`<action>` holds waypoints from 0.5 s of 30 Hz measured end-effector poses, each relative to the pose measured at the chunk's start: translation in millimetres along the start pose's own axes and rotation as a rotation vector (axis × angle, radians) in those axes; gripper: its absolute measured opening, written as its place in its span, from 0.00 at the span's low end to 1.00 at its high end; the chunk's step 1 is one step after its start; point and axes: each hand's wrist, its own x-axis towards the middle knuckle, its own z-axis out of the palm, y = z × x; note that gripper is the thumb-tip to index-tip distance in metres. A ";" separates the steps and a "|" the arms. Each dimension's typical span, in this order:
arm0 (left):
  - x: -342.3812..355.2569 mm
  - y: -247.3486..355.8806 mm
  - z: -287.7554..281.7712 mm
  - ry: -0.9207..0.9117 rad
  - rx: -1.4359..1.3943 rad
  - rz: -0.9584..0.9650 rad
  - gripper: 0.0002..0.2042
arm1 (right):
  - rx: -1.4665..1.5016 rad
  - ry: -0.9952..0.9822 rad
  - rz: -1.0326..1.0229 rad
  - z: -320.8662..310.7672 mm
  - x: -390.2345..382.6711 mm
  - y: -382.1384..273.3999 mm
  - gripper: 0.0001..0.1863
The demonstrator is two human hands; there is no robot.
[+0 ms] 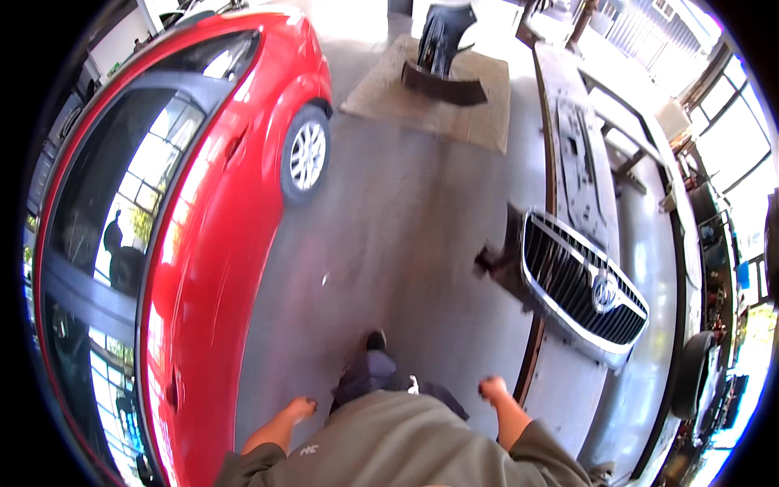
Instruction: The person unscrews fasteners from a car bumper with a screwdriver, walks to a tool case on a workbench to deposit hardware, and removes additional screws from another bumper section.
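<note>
My left hand (303, 407) hangs low beside my body, its fingers curled in and no object showing in them. The side of a red car (215, 268) is the thing nearest to it, a short way off to the left. On the other side my right hand (492, 388) is closed too, with nothing visible in it. It is near the edge of a long metal frame (578, 390) on the right and apart from it. A black car grille (580, 284) with a chrome surround and a round emblem rests tilted on that frame. Below me, one dark shoe (376, 340) is on the floor.
Ahead, a dark bumper-like car part (442, 85) stands on a flattened cardboard sheet (381, 93). A long dark panel (581, 166) lies on the frame beyond the grille. Along the right wall are a tyre (692, 373) and cluttered shelves (718, 268). Grey floor (389, 219) runs between car and frame.
</note>
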 end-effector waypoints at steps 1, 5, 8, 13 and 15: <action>19.3 43.6 -46.6 0.182 -0.013 -0.037 0.21 | -0.076 -0.033 0.050 -3.4 15.0 5.4 0.15; 33.1 197.6 -246.3 0.457 -0.113 -0.124 0.20 | 0.133 -0.051 0.057 -15.7 -10.1 -61.9 0.17; 79.2 278.5 -363.4 0.536 -0.715 0.014 0.11 | 0.211 -0.049 0.108 -29.2 12.7 -123.3 0.16; 130.1 369.6 -441.0 0.574 -0.676 0.130 0.12 | -0.097 -0.136 0.056 -81.7 116.5 -278.3 0.14; 148.4 347.8 -440.3 0.544 -0.161 -0.019 0.17 | -0.225 -0.087 -0.006 -97.4 142.3 -370.4 0.14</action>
